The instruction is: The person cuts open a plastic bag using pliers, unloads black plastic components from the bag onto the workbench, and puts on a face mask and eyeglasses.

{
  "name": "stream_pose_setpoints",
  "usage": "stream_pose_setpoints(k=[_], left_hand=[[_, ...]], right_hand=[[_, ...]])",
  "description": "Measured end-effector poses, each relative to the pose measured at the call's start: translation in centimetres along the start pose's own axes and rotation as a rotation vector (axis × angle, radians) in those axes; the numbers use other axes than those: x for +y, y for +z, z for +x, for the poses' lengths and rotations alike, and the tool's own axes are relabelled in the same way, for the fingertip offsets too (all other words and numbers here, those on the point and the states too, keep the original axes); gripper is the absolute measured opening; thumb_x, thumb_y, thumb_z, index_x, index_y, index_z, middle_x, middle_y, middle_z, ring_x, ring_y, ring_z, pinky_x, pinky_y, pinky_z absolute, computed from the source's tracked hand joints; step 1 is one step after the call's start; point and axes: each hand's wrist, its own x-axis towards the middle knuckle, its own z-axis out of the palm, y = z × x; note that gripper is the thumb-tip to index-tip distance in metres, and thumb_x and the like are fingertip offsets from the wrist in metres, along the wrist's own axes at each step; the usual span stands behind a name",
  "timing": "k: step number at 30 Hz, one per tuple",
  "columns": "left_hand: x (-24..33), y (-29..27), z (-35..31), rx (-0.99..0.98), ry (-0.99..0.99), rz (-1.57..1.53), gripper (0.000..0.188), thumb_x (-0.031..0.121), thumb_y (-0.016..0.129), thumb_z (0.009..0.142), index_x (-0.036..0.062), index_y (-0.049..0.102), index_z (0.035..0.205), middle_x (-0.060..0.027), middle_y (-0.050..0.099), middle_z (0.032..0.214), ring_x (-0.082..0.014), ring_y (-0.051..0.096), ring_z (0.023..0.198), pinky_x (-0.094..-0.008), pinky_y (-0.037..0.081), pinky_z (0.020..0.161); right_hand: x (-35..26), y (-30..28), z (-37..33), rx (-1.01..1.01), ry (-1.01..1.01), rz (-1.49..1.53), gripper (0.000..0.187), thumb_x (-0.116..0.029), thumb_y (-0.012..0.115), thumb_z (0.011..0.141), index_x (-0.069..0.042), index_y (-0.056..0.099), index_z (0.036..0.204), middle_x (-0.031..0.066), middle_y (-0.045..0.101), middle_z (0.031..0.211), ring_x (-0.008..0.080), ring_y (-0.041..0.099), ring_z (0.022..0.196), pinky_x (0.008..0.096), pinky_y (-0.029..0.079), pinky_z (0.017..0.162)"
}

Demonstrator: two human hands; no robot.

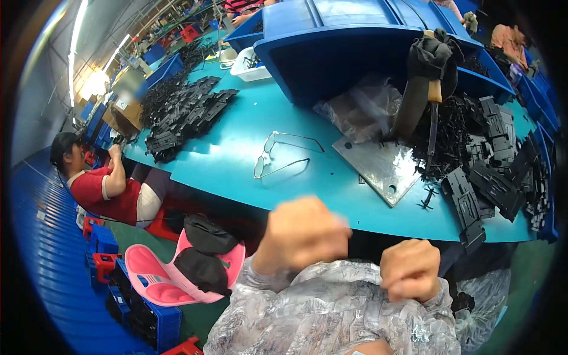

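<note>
My left hand [305, 234], a little blurred, is raised before the table's front edge with its fingers curled into a fist. Lower and to its right, my right hand [410, 269] is also closed, close to my patterned grey shirt [331, 302]. Whatever either hand holds, if anything, is hidden. Beyond my left hand, a pair of glasses [269, 155] lies on the turquoise tabletop [225, 177] with its temples unfolded. A metal plate [381, 171] with holes rests to the right of the glasses. Over it hangs a tool with a wooden handle [435, 92], partly wrapped in dark cloth [435, 56].
A large blue bin [355, 53] stands tilted at the back, with clear plastic bags [364, 103] below. Black plastic parts pile up at right [491, 177] and far left [183, 115]. A pink seat [157, 275] is at lower left. A person in red [100, 186] sits at the left.
</note>
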Motion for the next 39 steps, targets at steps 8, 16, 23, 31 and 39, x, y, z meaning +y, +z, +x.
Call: stream_pose_setpoints(k=[8,16,23,31,39], left_hand=[[-12.0,-3.3,-5.8,0.017,-0.498,1.409,0.03,0.02,0.065,0.073,0.008,0.06,0.099,-0.0127,0.054,0.103,-0.0286,0.048,0.098,-0.04,0.035,0.083],[-11.5,-3.8,-5.4,0.436,-0.38,0.723,0.014,0.015,0.058,0.084,0.001,0.058,0.084,-0.0133,0.055,0.086,-0.0277,0.056,0.066,-0.0341,0.044,0.056],[-5.2,0.1,-2.8,0.184,-0.271,0.293,0.014,0.013,0.062,0.08,0.0008,0.059,0.087,-0.014,0.056,0.086,-0.0277,0.057,0.07,-0.0312,0.047,0.059],[-2.9,2.9,-1.0,-0.002,0.0,0.093,0.02,0.02,0.064,0.076,0.0014,0.059,0.083,-0.0122,0.058,0.082,-0.0281,0.057,0.073,-0.033,0.046,0.061],[0.2,5.3,1.2,0.12,0.043,-0.281,0.053,0.049,0.045,0.086,-0.0013,0.057,0.074,-0.0149,0.059,0.079,-0.0286,0.06,0.072,-0.0363,0.049,0.061]], right_hand=[[2.6,0.2,-0.8,0.273,0.336,-0.034,0.005,0.003,0.059,0.077,0.006,0.062,0.076,0.0084,0.061,0.069,0.0106,0.058,0.052,0.0179,0.041,0.044],[6.3,-1.0,-0.1,0.57,0.461,-0.144,0.016,-0.003,0.055,0.082,0.005,0.058,0.095,0.0039,0.054,0.067,0.0067,0.051,0.053,0.0178,0.04,0.047],[6.9,-0.5,2.0,0.632,0.241,-0.368,0.054,-0.009,0.058,0.084,0.0,0.032,0.131,0.0087,0.045,0.095,0.0086,0.051,0.062,0.0212,0.049,0.057],[5.2,-1.6,-0.8,0.619,-0.02,-0.843,0.026,-0.004,0.061,0.081,0.001,0.056,0.106,0.0087,0.06,0.075,0.0122,0.056,0.054,0.0226,0.045,0.05],[0.8,-1.6,-3.1,0.582,-0.338,-0.899,0.005,-0.004,0.057,0.08,-0.002,0.054,0.077,0.0045,0.055,0.055,0.0152,0.047,0.046,0.0267,0.036,0.043]])
